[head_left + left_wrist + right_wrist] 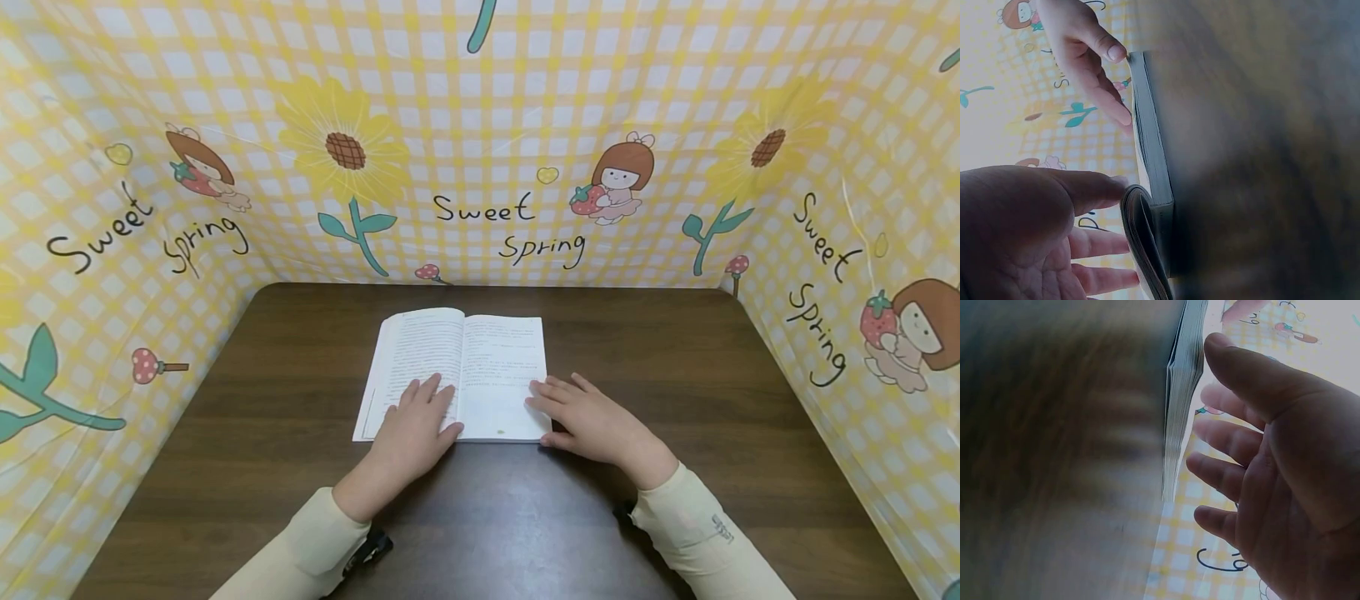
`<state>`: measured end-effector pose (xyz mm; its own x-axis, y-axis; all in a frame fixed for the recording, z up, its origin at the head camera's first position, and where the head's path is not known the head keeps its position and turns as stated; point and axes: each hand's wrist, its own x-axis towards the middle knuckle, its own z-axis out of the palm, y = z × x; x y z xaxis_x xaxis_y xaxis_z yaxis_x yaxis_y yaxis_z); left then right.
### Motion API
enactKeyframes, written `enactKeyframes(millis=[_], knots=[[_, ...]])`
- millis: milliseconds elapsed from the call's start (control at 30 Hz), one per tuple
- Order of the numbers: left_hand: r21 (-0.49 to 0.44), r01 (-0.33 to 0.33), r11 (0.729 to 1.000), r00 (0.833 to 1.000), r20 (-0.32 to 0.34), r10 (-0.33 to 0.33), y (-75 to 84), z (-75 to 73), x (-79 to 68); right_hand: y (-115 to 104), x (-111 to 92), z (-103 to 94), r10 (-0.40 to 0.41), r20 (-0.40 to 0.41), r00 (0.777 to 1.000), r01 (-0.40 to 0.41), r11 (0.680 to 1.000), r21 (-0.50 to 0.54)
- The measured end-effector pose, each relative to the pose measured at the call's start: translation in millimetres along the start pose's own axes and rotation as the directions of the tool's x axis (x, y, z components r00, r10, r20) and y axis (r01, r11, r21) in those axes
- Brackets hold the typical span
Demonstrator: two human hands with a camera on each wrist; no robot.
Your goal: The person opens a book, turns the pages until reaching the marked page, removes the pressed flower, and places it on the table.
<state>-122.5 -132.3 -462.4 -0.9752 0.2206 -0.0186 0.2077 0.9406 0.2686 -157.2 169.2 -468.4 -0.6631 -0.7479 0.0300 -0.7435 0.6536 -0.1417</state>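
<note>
An open book with printed pages lies on the dark wooden table, its spine running away from the person. My left hand rests on the lower part of the left page, fingers spread and fairly straight, thumb near the center fold. At the right page's lower outer edge is my right hand, fingertips over the page and thumb by the corner. The left wrist view shows the curved stack of left pages under the left fingertips. In the right wrist view the thick page block stands beside relaxed, slightly bent fingers.
The brown tabletop extends around the book on all sides. Yellow checked cloth with flowers, cartoon girls and lettering walls in the back and both sides. Light sleeves cover both forearms, with a dark wrist strap at the left one.
</note>
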Motion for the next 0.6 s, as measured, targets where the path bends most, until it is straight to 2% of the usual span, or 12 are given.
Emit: enactKeyframes(millis=[600], knots=[[0.021, -0.001, 1.000, 1.000, 0.007, 0.001, -2.8, 1.8, 0.0, -0.8, 0.5, -0.8, 0.002, 0.024, 1.000, -0.002, 1.000, 0.012]])
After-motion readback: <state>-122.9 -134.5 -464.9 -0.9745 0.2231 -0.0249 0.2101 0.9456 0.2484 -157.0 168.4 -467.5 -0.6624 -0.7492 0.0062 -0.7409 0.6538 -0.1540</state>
